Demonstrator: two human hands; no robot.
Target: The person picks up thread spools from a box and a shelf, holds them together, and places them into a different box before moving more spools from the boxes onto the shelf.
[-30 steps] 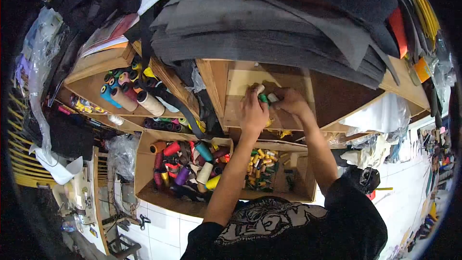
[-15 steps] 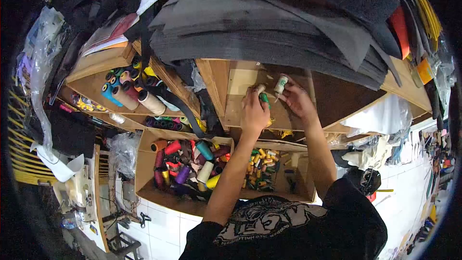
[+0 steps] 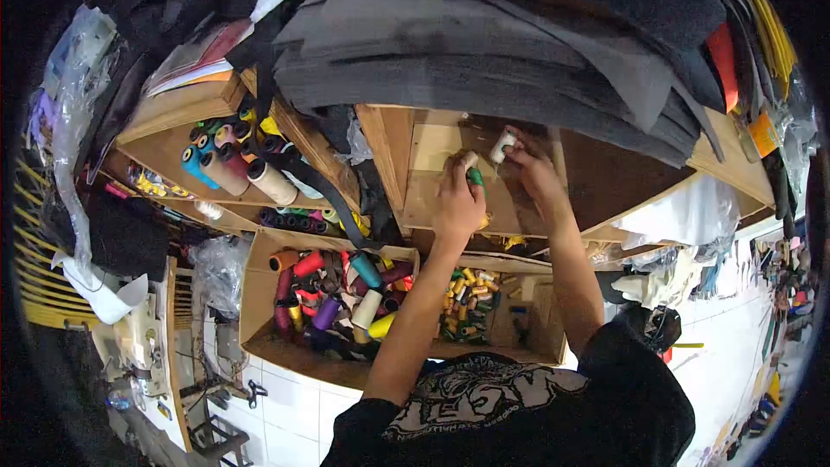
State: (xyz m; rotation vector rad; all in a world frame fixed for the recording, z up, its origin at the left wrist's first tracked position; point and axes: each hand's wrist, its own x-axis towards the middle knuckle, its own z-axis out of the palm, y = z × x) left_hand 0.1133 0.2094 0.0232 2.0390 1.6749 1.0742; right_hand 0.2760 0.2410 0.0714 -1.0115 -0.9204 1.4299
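Observation:
In front of the open wooden shelf compartment point(image 3: 432, 145), both my hands are raised. My left hand point(image 3: 461, 199) is closed around a green spool point(image 3: 475, 177), and a pale spool end sticks up at its fingertips. To its right, my right hand point(image 3: 534, 173) pinches a small white spool point(image 3: 503, 146), tilted, between thumb and fingers. The two hands are apart. Below my forearms lies a cardboard box point(image 3: 259, 294) with large thread cones on its left side and many small yellow and green spools point(image 3: 471, 294) on its right.
Stacked dark grey fabric point(image 3: 484, 43) overhangs the compartment. A left shelf point(image 3: 164, 151) holds several thread cones. White plastic point(image 3: 683, 212) hangs at the right. A sewing machine point(image 3: 138, 337) stands lower left, above the white tiled floor point(image 3: 290, 406).
My right hand has turned the white spool, so its green marking no longer shows, and shifted it slightly left. My left hand has stayed nearly in place, still closed.

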